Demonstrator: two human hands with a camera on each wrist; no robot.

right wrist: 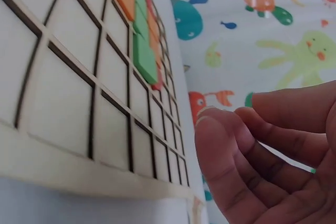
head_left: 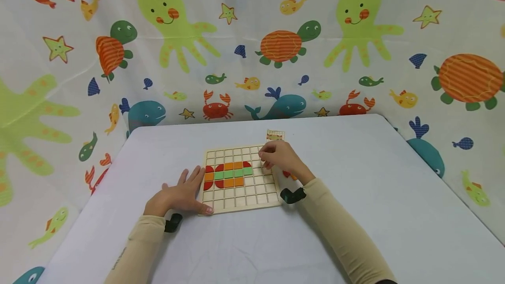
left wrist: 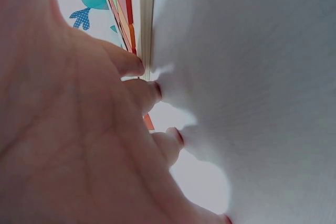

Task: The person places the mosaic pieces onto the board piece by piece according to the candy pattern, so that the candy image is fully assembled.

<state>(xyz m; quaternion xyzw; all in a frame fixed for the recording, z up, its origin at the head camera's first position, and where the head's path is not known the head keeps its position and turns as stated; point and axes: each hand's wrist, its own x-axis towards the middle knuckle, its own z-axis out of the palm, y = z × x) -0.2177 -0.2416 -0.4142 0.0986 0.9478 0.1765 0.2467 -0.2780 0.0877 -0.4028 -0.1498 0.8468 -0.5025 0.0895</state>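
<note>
A wooden grid board (head_left: 252,202) lies on the white table. Red, orange and green tiles (head_left: 229,174) fill cells in three rows on its left and middle. My left hand (head_left: 179,194) rests at the board's left side with fingers spread, its thumb at the near left corner. Above the board's right side, my right hand (head_left: 282,157) has bent fingers, with thumb (right wrist: 212,148) and fingertips close together. No piece shows between them, though the inside of the pinch is hidden. In the right wrist view a green tile (right wrist: 144,61) sits in the grid.
A small pattern card (head_left: 275,135) lies behind the board's far right edge. Loose red and orange pieces (head_left: 289,174) lie right of the board, partly covered by the right wrist. A curtain printed with sea animals (head_left: 252,21) hangs behind the table.
</note>
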